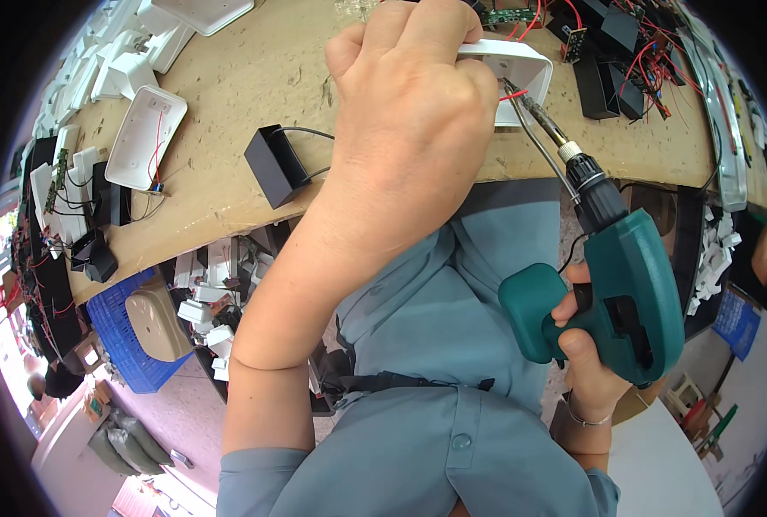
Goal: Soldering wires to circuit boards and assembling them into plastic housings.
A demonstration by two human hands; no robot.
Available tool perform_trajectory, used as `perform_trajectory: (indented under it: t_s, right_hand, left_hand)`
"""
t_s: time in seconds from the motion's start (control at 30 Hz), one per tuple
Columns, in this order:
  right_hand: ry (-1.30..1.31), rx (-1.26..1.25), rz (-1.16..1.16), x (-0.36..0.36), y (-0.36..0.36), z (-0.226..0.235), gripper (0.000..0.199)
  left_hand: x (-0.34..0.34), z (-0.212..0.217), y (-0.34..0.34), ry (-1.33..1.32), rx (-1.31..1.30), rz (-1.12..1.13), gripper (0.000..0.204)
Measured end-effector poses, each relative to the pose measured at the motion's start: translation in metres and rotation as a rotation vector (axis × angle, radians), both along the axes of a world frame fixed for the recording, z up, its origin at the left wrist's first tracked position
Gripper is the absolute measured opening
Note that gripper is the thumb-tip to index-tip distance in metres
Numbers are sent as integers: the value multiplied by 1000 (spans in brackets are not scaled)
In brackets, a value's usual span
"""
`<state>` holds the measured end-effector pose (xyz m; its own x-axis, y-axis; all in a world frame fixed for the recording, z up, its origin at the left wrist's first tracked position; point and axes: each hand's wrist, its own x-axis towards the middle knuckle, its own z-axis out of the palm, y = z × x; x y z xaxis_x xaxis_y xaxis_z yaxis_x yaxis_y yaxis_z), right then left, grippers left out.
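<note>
My left hand is closed at the edge of a white plastic housing, close to the far side of the bench. Its fingertips are hidden behind the back of the hand. My right hand is wrapped round the grip of a green soldering gun, with a finger at its black trigger. The gun's metal tip and the thin tube beside it reach into the housing, touching or very near a red wire there.
Left on the bench lie an open black box with dark leads and a white shell with a red wire. Black boxes and tangled red wires sit far right. Below left, a blue crate stands near white parts.
</note>
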<state>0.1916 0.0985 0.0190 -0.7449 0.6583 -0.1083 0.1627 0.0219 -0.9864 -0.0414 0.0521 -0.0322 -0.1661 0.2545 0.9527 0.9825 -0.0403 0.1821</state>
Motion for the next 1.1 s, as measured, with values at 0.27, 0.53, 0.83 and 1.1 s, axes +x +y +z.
perform_trajectory:
  t_s: [0.27, 0.53, 0.83, 1.1]
  right_hand:
    - [-36, -42, 75, 6, 7, 1, 49]
    - [-54, -11, 84, 3, 5, 5, 44]
    - [-87, 6, -43, -2, -3, 6, 49]
    - [-103, 16, -44, 0, -3, 5, 56]
  left_hand:
    - [25, 53, -3, -228, -527, 171, 5]
    - [23, 37, -13, -286, -704, 273, 4]
    - [20, 29, -9, -404, -723, 206, 5]
    - [32, 45, -15, -231, -693, 237, 5]
